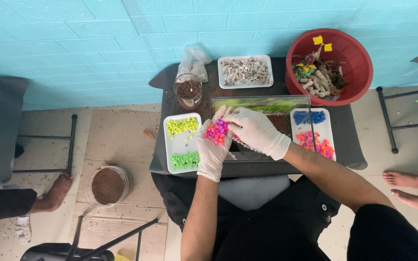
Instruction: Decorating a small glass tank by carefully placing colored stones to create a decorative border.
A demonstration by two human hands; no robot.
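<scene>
Above the small glass tank [262,126] on the dark counter [349,145]: gloved left hand [213,145] cupped open, heaped with pink and orange pebbles [217,131]; gloved right hand [257,133] curled, picking from the heap. Tank floor apparently part-laid, green backdrop in place. Trays of yellow and green pebbles [182,142], blue and pink pebbles [313,133] well stocked.
</scene>
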